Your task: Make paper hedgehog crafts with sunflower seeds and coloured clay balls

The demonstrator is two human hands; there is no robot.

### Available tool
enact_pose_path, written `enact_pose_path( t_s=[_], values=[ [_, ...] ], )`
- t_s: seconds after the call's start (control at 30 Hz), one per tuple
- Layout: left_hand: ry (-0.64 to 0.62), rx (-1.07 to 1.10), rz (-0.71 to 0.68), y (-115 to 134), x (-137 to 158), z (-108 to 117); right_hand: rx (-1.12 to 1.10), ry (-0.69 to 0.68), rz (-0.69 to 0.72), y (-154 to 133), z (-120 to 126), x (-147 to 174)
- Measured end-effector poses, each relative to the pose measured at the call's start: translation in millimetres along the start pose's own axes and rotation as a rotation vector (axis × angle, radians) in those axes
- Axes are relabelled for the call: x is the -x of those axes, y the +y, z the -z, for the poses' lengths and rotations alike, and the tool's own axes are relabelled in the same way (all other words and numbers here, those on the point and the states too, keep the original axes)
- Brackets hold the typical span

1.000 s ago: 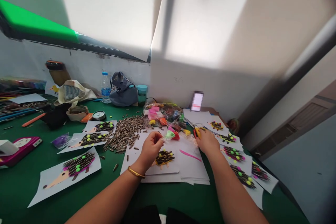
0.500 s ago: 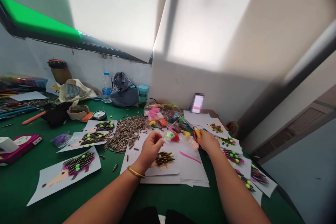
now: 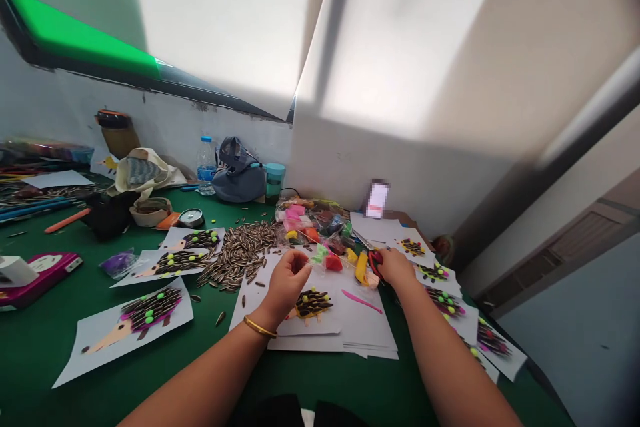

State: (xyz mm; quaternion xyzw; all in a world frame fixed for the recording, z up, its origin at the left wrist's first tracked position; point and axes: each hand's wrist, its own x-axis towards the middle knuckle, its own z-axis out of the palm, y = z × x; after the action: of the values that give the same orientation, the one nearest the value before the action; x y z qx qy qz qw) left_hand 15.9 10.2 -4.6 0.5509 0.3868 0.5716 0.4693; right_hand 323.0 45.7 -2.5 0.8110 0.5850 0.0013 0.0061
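Observation:
My left hand, with a gold bangle at the wrist, is closed in a pinch above the hedgehog picture. Whatever it may hold is too small to make out. Just past its fingertips lies a light green lump of clay in clear wrap, beside a red lump. My right hand is closed at the red-and-black handles of the scissors, whose blades point away to the left. A yellow clay packet lies left of that hand. A pink modelling tool rests on the white paper.
Sunflower seeds are heaped left of the paper, with wrapped clay behind. Finished hedgehog pictures lie on the left and right. A phone leans on the wall. A bottle and blue bag stand behind.
The yellow packet has left my right hand and now lies on the paper to its left. That hand is now at the scissors handles. My left hand has hardly moved.

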Motion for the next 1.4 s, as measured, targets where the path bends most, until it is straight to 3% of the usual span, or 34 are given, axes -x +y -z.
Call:
enact_pose_path(
  t_s=[0.23, 0.5, 0.57, 0.63, 0.7, 0.8, 1.0, 1.17, 1.4],
  values=[
    [0.021, -0.020, -0.016, -3, -1, 4, -0.013, 0.029, -0.028, -3, 0, -8],
    [0.036, 0.100, 0.058, -1, -3, 3, -0.170, 0.184, -0.079, -8, 13, 1],
    [0.059, 0.126, 0.056, -3, -4, 3, -0.324, 0.224, -0.086, -11, 18, 5],
    [0.073, 0.173, 0.060, -5, -5, 4, -0.680, 0.214, -0.057, -15, 24, 14],
    [0.079, 0.239, 0.081, -6, -6, 5, -1.148, 0.076, 0.027, -23, 31, 32],
    [0.113, 0.370, 0.149, -2, -7, 6, -1.630, -0.281, 0.142, -40, 41, 73],
    [0.237, 0.583, 0.298, 5, -14, 13, -2.006, -0.905, 0.203, -77, 26, 154],
    [0.274, 0.629, 0.248, 3, -18, 15, -2.030, -1.135, 0.200, -97, 9, 180],
    [0.249, 0.572, 0.175, 2, -14, 13, -2.088, -1.151, 0.120, -103, 15, 186]
  ],
)
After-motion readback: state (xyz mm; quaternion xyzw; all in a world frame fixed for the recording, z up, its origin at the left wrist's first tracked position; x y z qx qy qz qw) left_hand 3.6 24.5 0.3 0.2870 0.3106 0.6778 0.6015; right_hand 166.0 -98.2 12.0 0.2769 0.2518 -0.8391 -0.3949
